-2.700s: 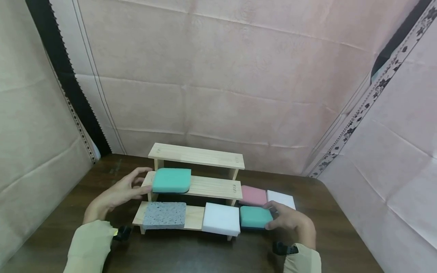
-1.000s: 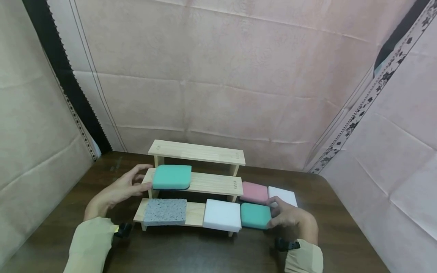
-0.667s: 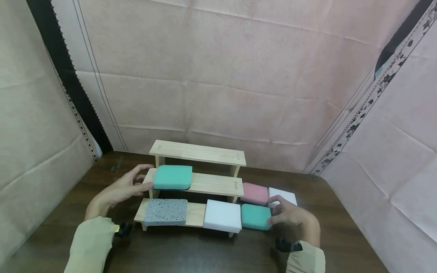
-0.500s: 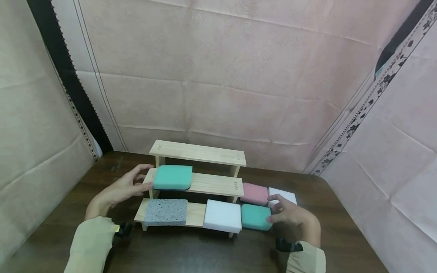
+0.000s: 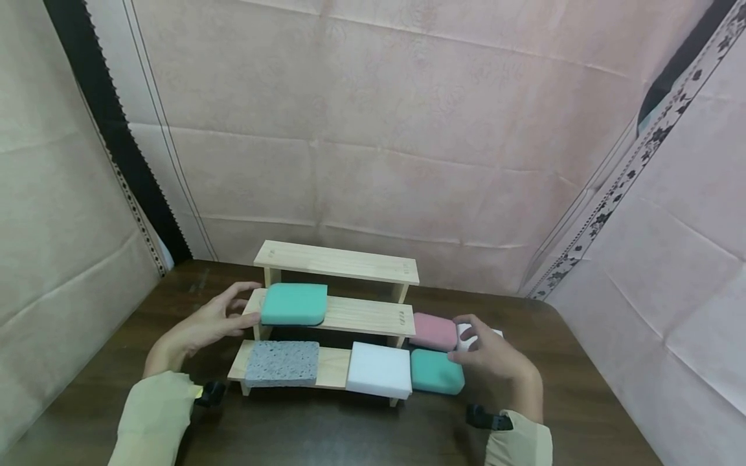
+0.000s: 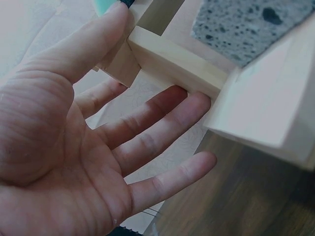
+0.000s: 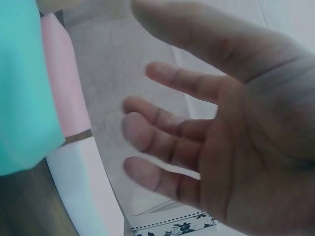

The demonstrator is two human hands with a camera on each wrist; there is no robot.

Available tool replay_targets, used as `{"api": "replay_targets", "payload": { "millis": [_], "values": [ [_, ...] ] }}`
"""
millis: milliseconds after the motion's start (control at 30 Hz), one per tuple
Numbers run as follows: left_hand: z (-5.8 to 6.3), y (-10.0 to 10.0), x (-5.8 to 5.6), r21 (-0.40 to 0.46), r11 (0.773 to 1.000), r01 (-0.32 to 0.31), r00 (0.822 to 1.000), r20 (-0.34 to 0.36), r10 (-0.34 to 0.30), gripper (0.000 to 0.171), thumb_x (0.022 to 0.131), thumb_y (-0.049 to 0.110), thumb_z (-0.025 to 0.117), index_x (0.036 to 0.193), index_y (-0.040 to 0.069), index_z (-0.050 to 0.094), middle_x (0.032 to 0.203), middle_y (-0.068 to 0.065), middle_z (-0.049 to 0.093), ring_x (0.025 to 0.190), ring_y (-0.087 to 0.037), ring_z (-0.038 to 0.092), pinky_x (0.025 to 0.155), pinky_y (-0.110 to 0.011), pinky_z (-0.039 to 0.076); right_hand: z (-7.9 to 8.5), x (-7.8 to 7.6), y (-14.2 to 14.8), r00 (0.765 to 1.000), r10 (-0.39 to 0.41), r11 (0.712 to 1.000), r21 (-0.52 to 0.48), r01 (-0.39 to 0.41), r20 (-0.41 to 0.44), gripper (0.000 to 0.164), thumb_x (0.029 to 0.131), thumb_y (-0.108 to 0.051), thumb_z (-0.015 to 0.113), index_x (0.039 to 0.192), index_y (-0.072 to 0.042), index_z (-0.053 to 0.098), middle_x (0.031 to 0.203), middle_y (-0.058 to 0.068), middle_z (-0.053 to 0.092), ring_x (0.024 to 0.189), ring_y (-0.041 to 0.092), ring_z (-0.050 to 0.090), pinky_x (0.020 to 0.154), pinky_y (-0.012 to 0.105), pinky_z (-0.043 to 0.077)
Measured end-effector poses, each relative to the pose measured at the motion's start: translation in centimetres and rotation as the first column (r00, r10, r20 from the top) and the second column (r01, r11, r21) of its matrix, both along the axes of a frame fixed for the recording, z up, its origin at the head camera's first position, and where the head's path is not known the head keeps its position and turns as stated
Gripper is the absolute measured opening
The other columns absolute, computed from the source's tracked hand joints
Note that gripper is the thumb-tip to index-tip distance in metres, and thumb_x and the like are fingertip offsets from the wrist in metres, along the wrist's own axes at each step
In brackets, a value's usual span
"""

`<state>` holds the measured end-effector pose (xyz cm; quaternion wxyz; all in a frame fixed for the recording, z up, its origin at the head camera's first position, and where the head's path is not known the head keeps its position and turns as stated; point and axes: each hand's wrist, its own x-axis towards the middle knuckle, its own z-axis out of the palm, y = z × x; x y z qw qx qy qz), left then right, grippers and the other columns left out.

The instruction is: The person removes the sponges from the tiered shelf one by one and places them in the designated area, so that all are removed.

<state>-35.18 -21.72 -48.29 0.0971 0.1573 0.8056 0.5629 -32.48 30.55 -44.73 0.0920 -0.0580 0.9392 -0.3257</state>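
Now my right hand (image 5: 495,359), fingers loosely spread and holding nothing, hovers just right of the pink sponge (image 5: 434,331), nearer than the left hand (image 5: 201,330).

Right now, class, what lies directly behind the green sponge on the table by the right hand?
Behind the green sponge on the table lies a pink sponge; beside that, a white sponge is partly covered by the right hand, which holds nothing.

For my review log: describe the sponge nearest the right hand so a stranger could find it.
Start at the three-tier pale wooden shelf on the dark table. Right of its lowest step lies the teal rounded sponge, beside the right hand. Unlike its teal twin on the middle step, it lies on the table.
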Motion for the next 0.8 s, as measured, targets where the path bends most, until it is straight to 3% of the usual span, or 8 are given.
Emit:
{"api": "replay_targets", "payload": {
  "millis": [167,333,533,667,800],
  "values": [
    [0.0,-0.1,0.0,-0.001,1.000,-0.004,1.000,0.000,0.004,0.075,0.099,0.026,0.065,0.156,0.009,0.019,0.139,-0.030,0.043,0.119,-0.041,0.052,0.090,-0.054,0.054,0.2,-0.1,-0.3,0.992,-0.015,1.000,-0.014,0.013,-0.127,0.062,0.093,-0.027,0.072,0.145,-0.013,0.041,0.133,0.019,0.053,0.114,0.034,0.056,0.083,0.049,0.054],
    [-0.1,-0.1,0.0,0.000,1.000,-0.003,1.000,0.005,0.003,0.075,0.098,0.026,0.066,0.155,0.009,0.020,0.139,-0.030,0.043,0.118,-0.040,0.052,0.090,-0.055,0.053,0.5,-0.2,-0.8,0.980,-0.019,0.999,-0.053,0.009,-0.198,0.061,0.096,-0.030,0.068,0.145,-0.009,0.038,0.132,0.020,0.053,0.112,0.034,0.056,0.080,0.045,0.055],
    [-0.2,0.0,0.0,-0.007,1.000,-0.004,1.000,0.015,0.004,0.076,0.098,0.026,0.067,0.155,0.009,0.020,0.139,-0.030,0.043,0.119,-0.041,0.052,0.091,-0.057,0.052,0.4,-0.7,-2.9,0.962,-0.057,0.995,-0.097,0.032,-0.267,0.064,0.096,-0.031,0.068,0.149,-0.014,0.036,0.136,0.016,0.052,0.117,0.033,0.056,0.092,0.053,0.051],
    [-0.1,0.0,0.0,-0.014,1.000,-0.008,1.000,0.011,0.008,0.076,0.098,0.027,0.067,0.155,0.009,0.020,0.139,-0.030,0.043,0.119,-0.041,0.052,0.091,-0.056,0.052,0.5,-1.1,-5.1,0.954,-0.048,0.987,-0.160,0.000,-0.296,0.067,0.095,-0.032,0.069,0.151,-0.017,0.035,0.142,0.014,0.049,0.129,0.036,0.049,0.100,0.058,0.045],
    [0.0,0.0,0.0,-0.006,1.000,-0.006,1.000,0.008,0.006,0.076,0.098,0.027,0.067,0.155,0.009,0.020,0.139,-0.029,0.044,0.118,-0.040,0.053,0.090,-0.055,0.053,0.7,-1.4,-7.0,0.936,-0.021,0.982,-0.184,-0.047,-0.352,0.065,0.095,-0.030,0.071,0.149,-0.017,0.038,0.140,0.011,0.050,0.131,0.035,0.047,0.101,0.059,0.044]
  ]
}}
